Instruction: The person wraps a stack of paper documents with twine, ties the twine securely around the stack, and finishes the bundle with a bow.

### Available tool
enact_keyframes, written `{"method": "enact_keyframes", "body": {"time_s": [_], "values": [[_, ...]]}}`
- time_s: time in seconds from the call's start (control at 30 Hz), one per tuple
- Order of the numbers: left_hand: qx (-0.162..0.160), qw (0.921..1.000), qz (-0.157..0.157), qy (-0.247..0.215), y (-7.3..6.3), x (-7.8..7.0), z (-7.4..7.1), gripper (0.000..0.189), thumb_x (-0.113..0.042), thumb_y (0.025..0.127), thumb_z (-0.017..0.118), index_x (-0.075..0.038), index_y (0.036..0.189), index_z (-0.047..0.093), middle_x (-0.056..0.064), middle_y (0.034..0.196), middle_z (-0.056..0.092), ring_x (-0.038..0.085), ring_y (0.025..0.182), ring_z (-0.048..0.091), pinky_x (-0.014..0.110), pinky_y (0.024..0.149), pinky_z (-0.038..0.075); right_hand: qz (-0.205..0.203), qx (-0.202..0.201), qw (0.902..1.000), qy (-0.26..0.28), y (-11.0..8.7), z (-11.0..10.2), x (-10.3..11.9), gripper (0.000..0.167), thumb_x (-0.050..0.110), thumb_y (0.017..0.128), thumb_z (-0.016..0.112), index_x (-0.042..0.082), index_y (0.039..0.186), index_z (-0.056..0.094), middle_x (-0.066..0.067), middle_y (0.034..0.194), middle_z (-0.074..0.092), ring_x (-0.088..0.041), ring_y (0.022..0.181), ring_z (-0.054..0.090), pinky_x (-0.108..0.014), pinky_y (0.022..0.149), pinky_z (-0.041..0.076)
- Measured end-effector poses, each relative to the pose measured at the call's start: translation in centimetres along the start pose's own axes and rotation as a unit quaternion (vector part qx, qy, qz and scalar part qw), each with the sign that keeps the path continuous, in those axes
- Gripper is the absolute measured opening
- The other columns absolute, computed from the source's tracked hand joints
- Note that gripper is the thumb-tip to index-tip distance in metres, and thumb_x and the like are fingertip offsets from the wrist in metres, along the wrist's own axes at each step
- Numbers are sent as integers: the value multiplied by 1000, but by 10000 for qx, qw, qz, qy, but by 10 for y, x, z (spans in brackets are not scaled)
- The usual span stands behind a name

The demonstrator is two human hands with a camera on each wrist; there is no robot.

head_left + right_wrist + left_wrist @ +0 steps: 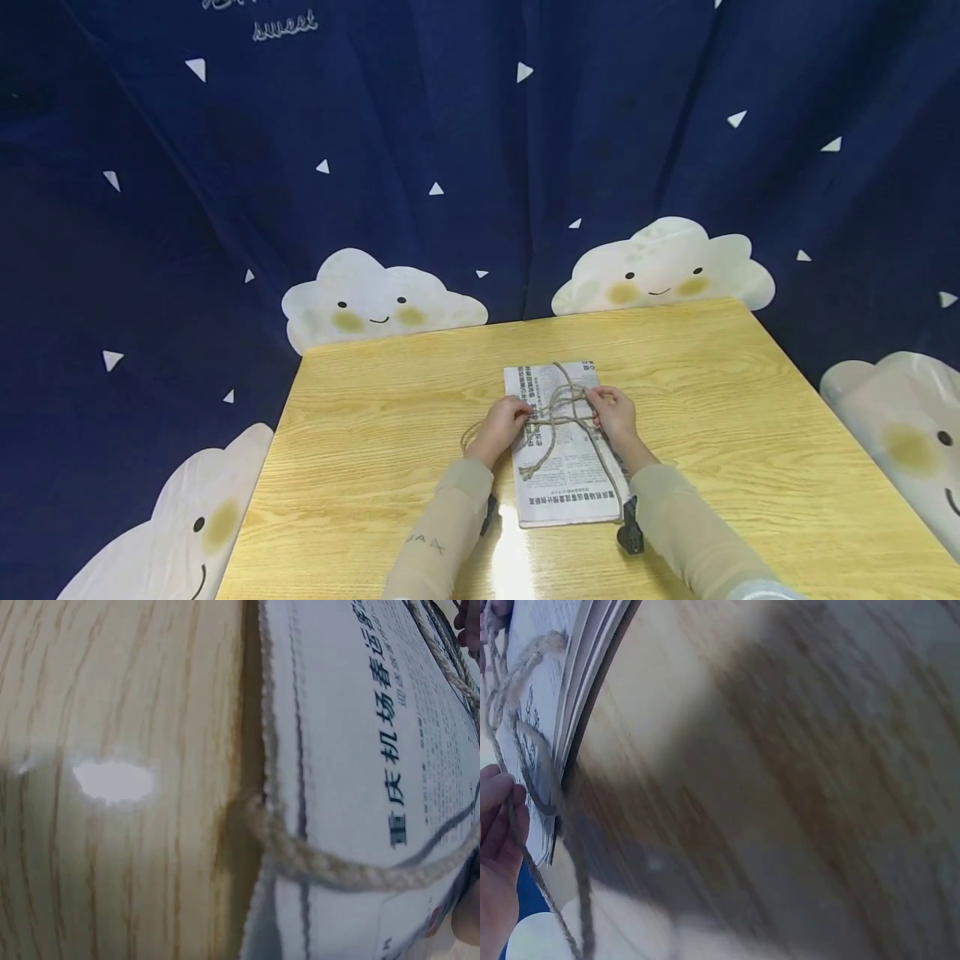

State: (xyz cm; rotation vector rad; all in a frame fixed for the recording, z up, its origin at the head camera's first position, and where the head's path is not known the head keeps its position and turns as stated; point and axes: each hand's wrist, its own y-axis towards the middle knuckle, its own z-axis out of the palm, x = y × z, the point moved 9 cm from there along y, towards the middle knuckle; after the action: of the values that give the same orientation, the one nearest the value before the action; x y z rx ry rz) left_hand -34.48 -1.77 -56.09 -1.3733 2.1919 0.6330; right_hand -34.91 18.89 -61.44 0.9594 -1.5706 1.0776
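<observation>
Newspapers: a flat, folded stack, lying on the desk straight ahead at your 12 o'clock.
Twine: crosses the top of the stack, its loops and crossings bunched near the middle; one strand runs toward 5 o'clock and bends over the paper's near edge.
Left hand: at the stack's 9 to 10 o'clock, you pinch a strand of twine between thumb and fingers.
Right hand: at its 2 o'clock, your fingertips pinch another part of the twine.
Frayed end: rests over the paper toward 8 o'clock.
Curtain: dark blue, with smiling clouds, beyond the desk at 12 o'clock.
</observation>
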Motion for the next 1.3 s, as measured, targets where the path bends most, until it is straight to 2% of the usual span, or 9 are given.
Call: {"method": "enact_keyframes", "body": {"time_s": [0.2, 0.37, 0.67, 0.87, 0.97, 1.03, 1.1, 1.2, 1.3], "values": [[-90, 9998, -36, 196, 8, 0, 3, 12, -7, 86, 61, -6, 93, 71, 4, 95, 68, 16, 92, 62, 21, 81, 49, -33, 84, 9999, 95, -2, 0, 0, 32, 21, 87, 63, -3, 106, 54, 0, 60, 53, -5, 46, 47, -16, 41, 43], [-247, 9992, -126, 278, 12, -2, 5, 13, -5, 86, 61, -6, 94, 70, 4, 97, 67, 17, 93, 62, 21, 82, 49, -51, 333, 9994, 92, -1, 5, -3, 32, 19, 85, 65, -5, 103, 54, 2, 60, 55, -4, 47, 49, -16, 42, 43], [-395, 9981, -181, 438, 16, -3, 7, 13, -3, 85, 61, -7, 92, 71, 3, 96, 67, 15, 94, 62, 21, 84, 49, -168, 476, 9984, -239, -2, 8, -5, 21, 12, 86, 62, -6, 95, 57, 2, 61, 56, -6, 46, 50, -18, 42, 44], [-679, 9961, 163, 544, 10, -7, 4, 11, -4, 84, 62, -7, 90, 71, 2, 97, 67, 16, 95, 62, 21, 86, 48, -349, 470, 9973, -455, -3, 7, -1, 23, 11, 89, 57, -10, 98, 59, -1, 62, 57, -7, 45, 51, -18, 42, 45], [-956, 9925, 312, 695, 5, -11, -1, 9, -6, 85, 62, -7, 90, 70, 2, 96, 65, 16, 93, 60, 21, 84, 48, -513, 490, 9935, -890, -5, 5, 7, 24, 12, 90, 55, -9, 99, 60, -5, 67, 58, -9, 48, 52, -19, 43, 45], [-1066, 9913, 314, 711, 1, -14, -4, 8, -7, 86, 62, -6, 90, 69, 3, 94, 64, 16, 90, 59, 21, 82, 48, -777, 499, 9863, -1366, -5, 2, 16, 24, 12, 90, 54, -9, 99, 61, -8, 71, 59, -10, 53, 53, -20, 47, 45], [-1025, 9923, 208, 670, -2, -17, -2, 7, -10, 86, 62, -6, 89, 68, 2, 91, 63, 14, 87, 59, 20, 78, 49, -1123, 501, 9735, -1927, -6, 0, 26, 22, 12, 90, 55, -7, 97, 63, -12, 76, 59, -15, 60, 54, -23, 53, 46], [-662, 9965, -114, 495, -7, -20, 6, 10, -14, 88, 60, -8, 84, 67, -1, 80, 63, 10, 73, 59, 18, 65, 49, -1702, 631, 9501, -2536, -4, 0, 39, 18, 7, 90, 54, -5, 99, 64, -15, 87, 58, -22, 75, 54, -31, 65, 48], [-201, 9972, -606, 390, -12, -19, 19, 18, -20, 88, 60, -11, 72, 63, -5, 63, 58, 6, 55, 52, 17, 49, 44, -2328, 902, 9222, -2954, -3, 6, 49, 18, 0, 89, 54, -4, 104, 63, -17, 100, 54, -30, 88, 54, -42, 76, 49]]}}
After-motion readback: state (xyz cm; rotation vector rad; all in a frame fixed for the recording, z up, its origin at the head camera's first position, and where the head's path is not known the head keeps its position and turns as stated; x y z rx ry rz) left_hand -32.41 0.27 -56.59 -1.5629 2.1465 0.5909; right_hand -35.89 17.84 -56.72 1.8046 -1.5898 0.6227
